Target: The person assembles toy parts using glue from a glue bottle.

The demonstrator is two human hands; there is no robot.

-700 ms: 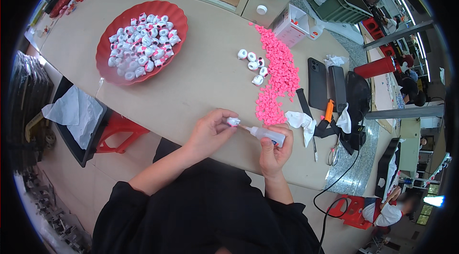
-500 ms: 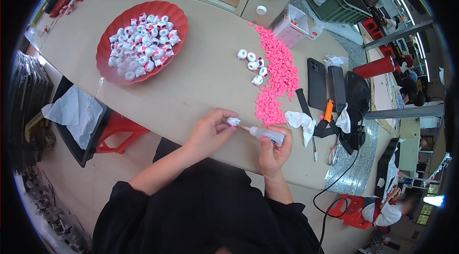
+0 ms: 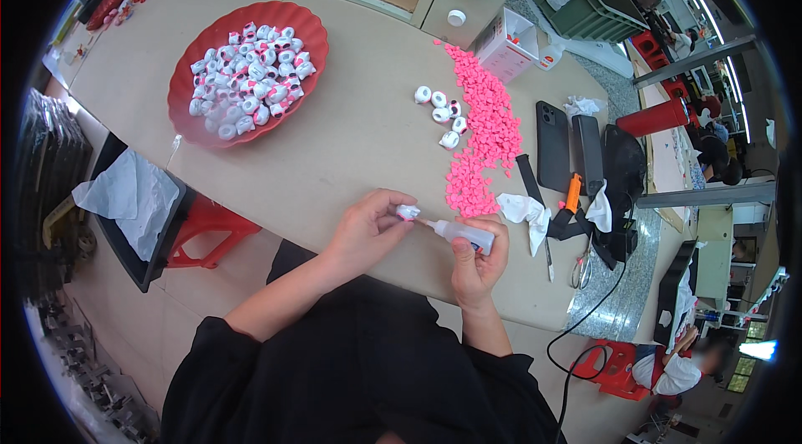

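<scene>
A white-and-pink figurine piece [image 3: 408,212] is pinched in our left hand [image 3: 365,231] above the table [image 3: 368,101]; with our right hand [image 3: 479,267] we grip a squeeze bottle [image 3: 464,235], nozzle [image 3: 428,223] beside the piece. Beyond lie pink bits [image 3: 489,122] and a scalloped red bowl [image 3: 315,33].

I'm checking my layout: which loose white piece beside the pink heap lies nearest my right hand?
The group's lowest white piece in the picture, at its near end; the others sit higher, farther from your right hand.
</scene>
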